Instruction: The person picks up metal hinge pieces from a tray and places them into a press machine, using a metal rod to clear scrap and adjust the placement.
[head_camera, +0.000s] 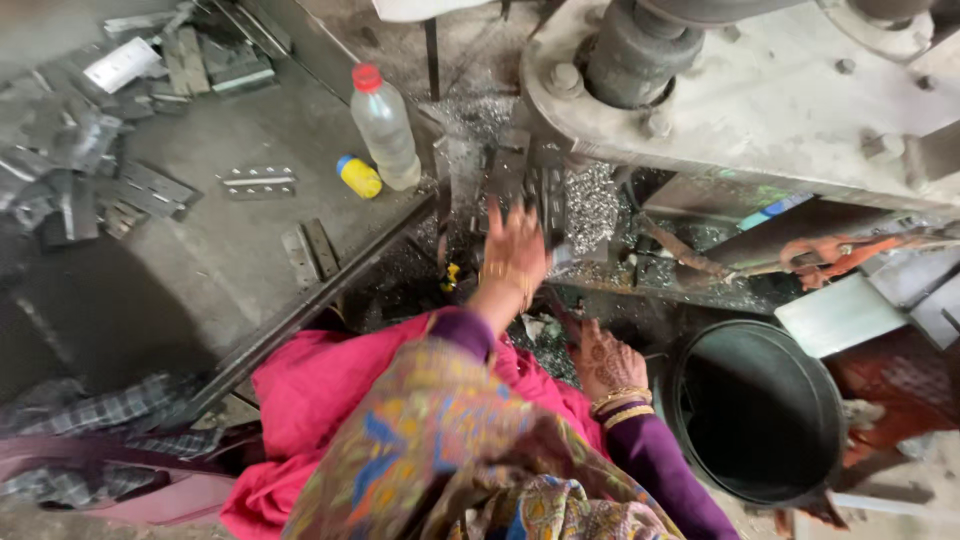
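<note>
Fingers of the left hand spread loosely, the grip released, reaching forward over the dark metal die block of the grey press machine; whether the fingertips touch the block or only hover at its near edge cannot be told through the blur. Just right of that hand lies a heap of bright silvery metal chips, spilling along the machine's bed. The right hand, patterned with henna and ringed by gold bangles, sits lower and nearer the body, fingers curled downward among dark scrap; what its grip closes on, if anything, cannot be told. Beside it to the right stands a round dark metal bucket. Well to the left, on the grey steel worktop, stand a clear plastic bottle with a red cap and a small yellow container with a blue lid, near flat perforated hinge plates.
</note>
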